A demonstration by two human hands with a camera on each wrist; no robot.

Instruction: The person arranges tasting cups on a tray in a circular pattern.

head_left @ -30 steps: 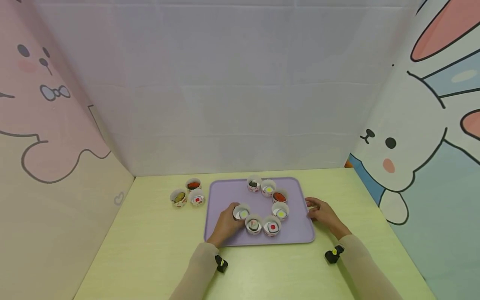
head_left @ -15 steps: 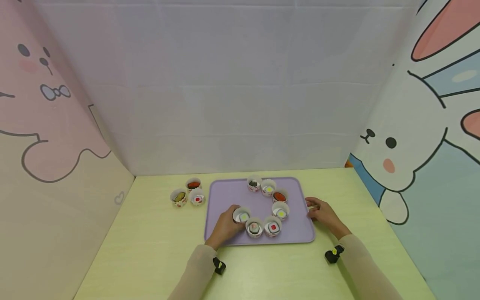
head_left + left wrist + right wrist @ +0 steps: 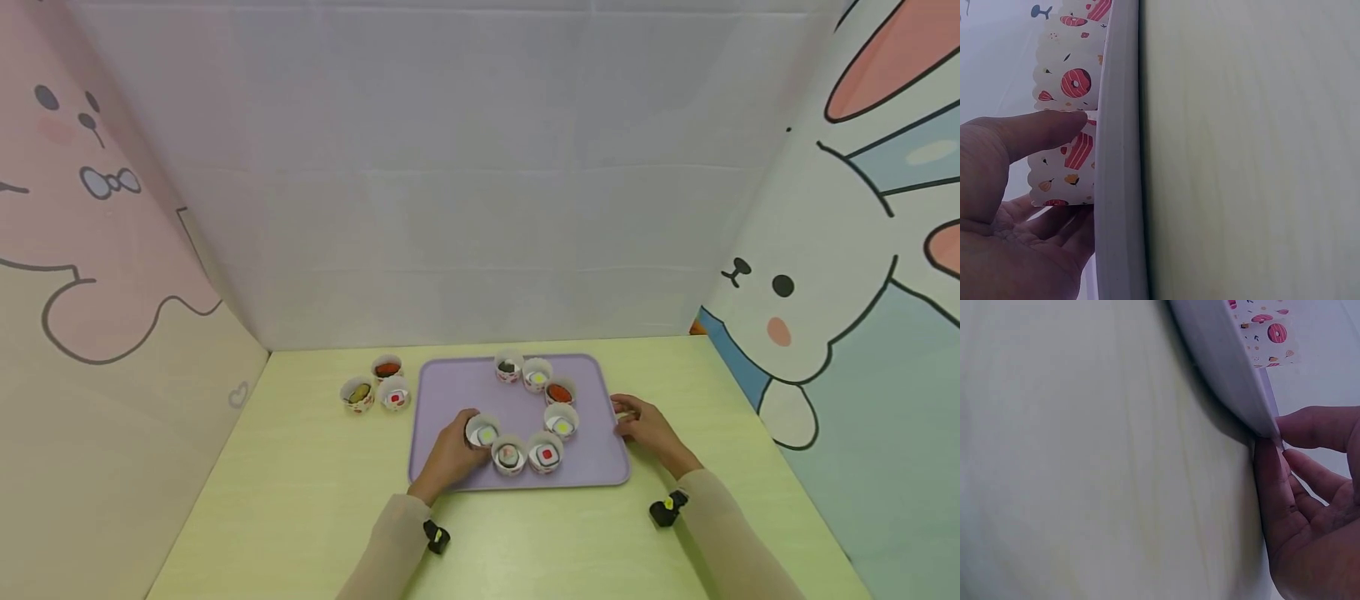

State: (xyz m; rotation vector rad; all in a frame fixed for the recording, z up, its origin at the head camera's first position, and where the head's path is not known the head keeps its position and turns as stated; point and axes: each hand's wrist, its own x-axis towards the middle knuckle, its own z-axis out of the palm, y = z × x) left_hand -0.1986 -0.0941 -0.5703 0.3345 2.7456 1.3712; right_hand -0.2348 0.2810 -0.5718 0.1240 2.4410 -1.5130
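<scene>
My left hand [image 3: 450,454] holds a white paper baking cup [image 3: 482,430] by its sides on the lilac tray [image 3: 461,385]. That cup holds a white piece with a yellow-green centre. In the left wrist view, the thumb lies against the cup's printed wall [image 3: 1063,164], while the fingers reach behind it. Close beside it stands a cup with a pale roll [image 3: 508,456], then one with a red-centred piece [image 3: 545,453]. At the tray's right edge, my right hand [image 3: 652,433] pinches the tray rim [image 3: 1225,369], thumb on top and fingers at the outside.
Farther round the tray's curve stand more cups, including one with an orange-red filling [image 3: 560,392] and one with a dark filling [image 3: 508,367]. Left of the tray, three cups stand on the pale yellow table [image 3: 300,500], one holding a green-yellow piece [image 3: 357,395]. A white curtain [image 3: 480,183] hangs behind.
My left hand and its cup have shifted slightly toward the front of the tray. The two neighbouring cups have moved a little too. My right hand keeps its place.
</scene>
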